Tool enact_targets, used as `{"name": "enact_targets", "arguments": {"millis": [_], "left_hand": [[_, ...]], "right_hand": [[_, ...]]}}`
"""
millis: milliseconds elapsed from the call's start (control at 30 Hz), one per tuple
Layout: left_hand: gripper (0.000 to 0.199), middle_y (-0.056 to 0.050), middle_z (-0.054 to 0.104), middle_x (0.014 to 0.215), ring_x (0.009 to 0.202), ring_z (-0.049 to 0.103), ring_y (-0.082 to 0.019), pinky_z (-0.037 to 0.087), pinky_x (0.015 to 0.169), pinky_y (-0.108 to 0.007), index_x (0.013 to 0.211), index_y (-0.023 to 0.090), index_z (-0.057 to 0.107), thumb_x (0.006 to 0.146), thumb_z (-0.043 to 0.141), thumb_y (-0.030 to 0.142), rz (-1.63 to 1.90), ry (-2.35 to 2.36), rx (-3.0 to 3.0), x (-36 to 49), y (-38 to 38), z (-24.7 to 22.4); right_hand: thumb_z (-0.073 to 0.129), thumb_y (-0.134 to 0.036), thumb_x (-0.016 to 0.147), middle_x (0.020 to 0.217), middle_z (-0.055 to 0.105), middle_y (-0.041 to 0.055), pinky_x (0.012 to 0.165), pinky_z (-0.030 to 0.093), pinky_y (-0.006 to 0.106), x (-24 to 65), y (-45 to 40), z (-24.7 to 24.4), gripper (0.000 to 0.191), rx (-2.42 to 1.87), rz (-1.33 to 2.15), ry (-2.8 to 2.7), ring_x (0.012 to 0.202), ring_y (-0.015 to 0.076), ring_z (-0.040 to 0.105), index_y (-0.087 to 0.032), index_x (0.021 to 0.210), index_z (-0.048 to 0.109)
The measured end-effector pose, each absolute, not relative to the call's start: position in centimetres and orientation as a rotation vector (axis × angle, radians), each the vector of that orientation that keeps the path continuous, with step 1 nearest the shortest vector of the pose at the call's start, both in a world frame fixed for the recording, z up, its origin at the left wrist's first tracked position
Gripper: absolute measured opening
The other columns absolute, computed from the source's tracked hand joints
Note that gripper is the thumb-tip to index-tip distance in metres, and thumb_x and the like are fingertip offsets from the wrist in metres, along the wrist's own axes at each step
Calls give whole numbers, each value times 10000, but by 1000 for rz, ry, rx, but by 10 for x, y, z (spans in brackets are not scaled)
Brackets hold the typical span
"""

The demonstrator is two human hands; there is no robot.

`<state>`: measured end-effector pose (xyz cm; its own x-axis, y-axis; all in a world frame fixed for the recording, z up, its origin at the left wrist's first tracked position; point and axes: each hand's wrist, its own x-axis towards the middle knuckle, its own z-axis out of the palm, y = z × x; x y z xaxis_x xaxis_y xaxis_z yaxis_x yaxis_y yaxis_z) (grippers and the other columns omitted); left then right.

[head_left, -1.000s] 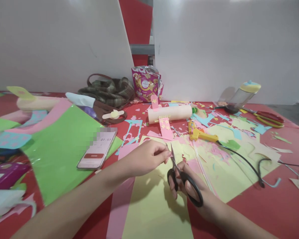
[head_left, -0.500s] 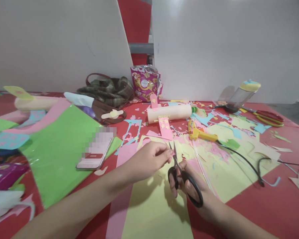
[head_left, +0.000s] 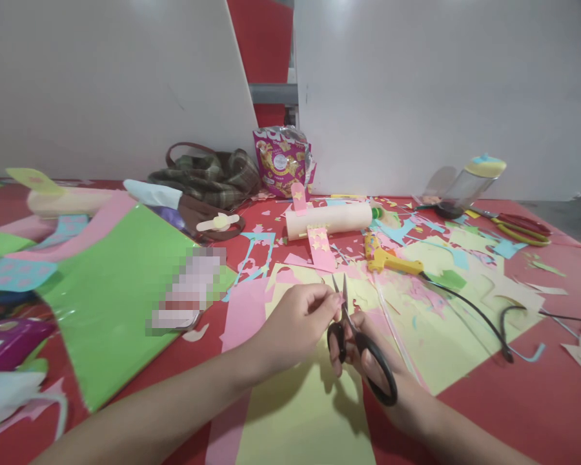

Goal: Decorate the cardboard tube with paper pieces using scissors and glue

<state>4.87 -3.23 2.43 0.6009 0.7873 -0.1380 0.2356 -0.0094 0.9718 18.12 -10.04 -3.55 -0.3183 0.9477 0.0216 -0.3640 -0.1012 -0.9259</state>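
My right hand (head_left: 368,361) grips black-handled scissors (head_left: 380,381), its fingers through the loops. Their blades point away from me and are slightly apart. Close against the blades, my left hand (head_left: 310,316) is closed in a pinch. A tiny bit of pink shows at its fingertips, too small to make out. Beneath both hands lies a pale yellow paper sheet (head_left: 310,413), partly over a pink sheet (head_left: 227,413). Just beyond the hands rests a cream-coloured tube (head_left: 329,221) with a green tip and pink tabs bearing yellow stars.
A yellow glue gun (head_left: 392,261) with a black cord lies right of centre among paper scraps. Farther right are a clear container (head_left: 472,187) and red-and-yellow-handled scissors (head_left: 520,229). To the left are a phone (head_left: 191,290) and green sheets (head_left: 111,297). A purple snack bag (head_left: 283,161) stands behind.
My left hand has shifted slightly right, closer to the scissors. The blades have turned a little and stand slightly wider apart. The other things stay where they were.
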Motion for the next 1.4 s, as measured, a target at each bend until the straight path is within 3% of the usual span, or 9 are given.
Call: {"name": "enact_targets", "arguments": {"millis": [733, 967, 1400], "left_hand": [[325, 58, 461, 412, 402, 440, -74, 319, 436, -203, 564, 175, 387, 819, 338, 370, 633, 972, 1572, 53, -43, 14], [310, 59, 466, 410, 414, 448, -72, 326, 449, -198, 573, 173, 393, 824, 344, 349, 663, 965, 1594, 52, -44, 12], [324, 57, 455, 433, 405, 430, -73, 302, 433, -207, 547, 176, 353, 819, 338, 351, 646, 986, 1632, 52, -43, 15]], "right_hand": [[401, -512, 771, 731, 382, -1, 548, 309, 263, 180, -103, -26, 296, -930, 1610, -1204, 614, 126, 347, -227, 811, 331], [385, -553, 755, 665, 320, -32, 464, 260, 242, 177, -102, -19, 332, -977, 1628, -1221, 517, 101, 261, -240, 796, 280], [391, -536, 764, 695, 377, -13, 472, 297, 237, 178, -103, -20, 317, -1040, 1578, -1254, 563, 109, 315, -233, 767, 297]]}}
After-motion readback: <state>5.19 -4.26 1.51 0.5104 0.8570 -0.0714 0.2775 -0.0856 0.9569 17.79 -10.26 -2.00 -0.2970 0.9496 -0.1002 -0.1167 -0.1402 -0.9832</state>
